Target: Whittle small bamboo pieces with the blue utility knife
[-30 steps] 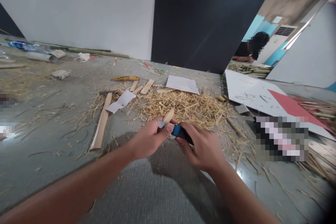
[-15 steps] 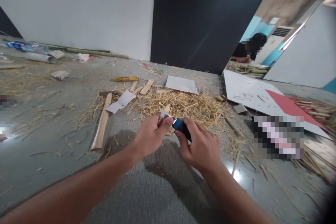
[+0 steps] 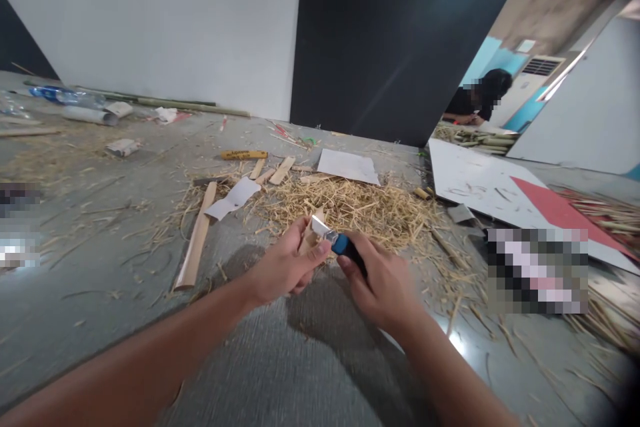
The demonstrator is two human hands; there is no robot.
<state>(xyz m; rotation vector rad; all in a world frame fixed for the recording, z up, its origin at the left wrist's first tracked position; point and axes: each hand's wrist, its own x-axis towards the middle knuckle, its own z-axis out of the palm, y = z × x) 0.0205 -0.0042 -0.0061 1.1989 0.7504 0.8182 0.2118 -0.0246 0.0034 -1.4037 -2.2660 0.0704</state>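
My right hand (image 3: 383, 277) is closed around the dark handle of a utility knife (image 3: 345, 248), which has a blue collar and a bright blade pointing up and left. My left hand (image 3: 290, 260) pinches a small pale strip of wood (image 3: 309, 240), its thumb close to the knife's metal front. The blade lies against or just over the strip; I cannot tell whether it touches. Beyond both hands spreads a heap of wood shavings (image 3: 360, 210) on the grey floor.
A longer wood slat (image 3: 196, 243) lies left of my hands beside folded white paper (image 3: 234, 199). Farther off are a yellow tube (image 3: 244, 155), a white sheet (image 3: 347, 165) and a black panel (image 3: 390, 47). White board (image 3: 465, 177) lies right; a person (image 3: 480, 99) sits behind.
My right hand and the knife have shifted slightly right and down, and more of the blade and wood strip shows. The whole view has moved a little.
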